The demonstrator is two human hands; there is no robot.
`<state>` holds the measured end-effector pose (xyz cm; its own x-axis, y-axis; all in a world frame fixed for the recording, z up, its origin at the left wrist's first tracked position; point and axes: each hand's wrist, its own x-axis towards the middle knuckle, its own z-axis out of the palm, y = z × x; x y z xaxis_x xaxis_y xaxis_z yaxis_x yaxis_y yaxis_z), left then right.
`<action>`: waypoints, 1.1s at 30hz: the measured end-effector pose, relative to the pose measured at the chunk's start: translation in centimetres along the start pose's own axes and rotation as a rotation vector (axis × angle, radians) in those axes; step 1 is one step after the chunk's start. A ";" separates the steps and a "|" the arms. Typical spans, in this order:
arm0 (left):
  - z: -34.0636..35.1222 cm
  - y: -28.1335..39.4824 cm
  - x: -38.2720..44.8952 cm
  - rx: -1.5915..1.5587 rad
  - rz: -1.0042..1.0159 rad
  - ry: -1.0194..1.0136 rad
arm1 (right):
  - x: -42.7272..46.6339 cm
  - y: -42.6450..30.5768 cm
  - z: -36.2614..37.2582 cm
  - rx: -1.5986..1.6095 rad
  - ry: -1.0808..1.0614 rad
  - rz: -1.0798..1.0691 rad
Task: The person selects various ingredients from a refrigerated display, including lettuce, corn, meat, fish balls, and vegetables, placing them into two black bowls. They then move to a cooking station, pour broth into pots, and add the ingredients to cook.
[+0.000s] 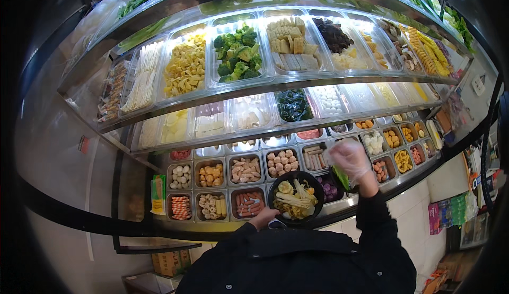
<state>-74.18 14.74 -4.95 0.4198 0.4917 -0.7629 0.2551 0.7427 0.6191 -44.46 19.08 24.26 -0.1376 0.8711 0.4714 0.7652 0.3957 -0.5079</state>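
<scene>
A black bowl (274,210) rests over the front trays, filled with a mix that includes a pale bundle like enoki mushrooms and yellowish strips. My left hand (264,217) grips its left rim. To the right, my right hand (350,159) wears a clear plastic glove and hovers above a second dark container (336,182). Green leaves (342,177) show in that container, partly covered by the hand and wrist. The gloved fingers look curled but are blurred, so whether they hold anything is unclear. Purple balls (329,190) sit in a tray between the bowls.
Steel trays of meatballs (282,162), sausages (247,204) and crab-stick rolls (181,207) line the counter. Above them, glass-fronted shelves carry clear bins of broccoli (238,53), tofu (287,35) and dark seaweed (293,105). Shelf edges (278,85) overhang the trays. Tiled floor (413,218) lies right.
</scene>
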 end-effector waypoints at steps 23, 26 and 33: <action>-7.3 35.3 -8.9 -0.518 0.953 -0.057 | 25.0 -13.8 4.3 -0.578 -0.050 0.155; -5.3 36.4 -8.4 -0.685 0.884 -0.002 | 25.3 -13.3 4.1 -0.616 -0.112 0.263; -3.2 37.0 -8.9 -1.004 1.127 -0.099 | 26.2 -11.9 3.6 -0.493 -0.196 0.487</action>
<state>-71.30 39.31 24.12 0.0503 0.9975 0.0504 -0.8963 0.0228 0.4428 -59.43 38.20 40.06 0.2166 0.9698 0.1125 0.9569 -0.1881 -0.2215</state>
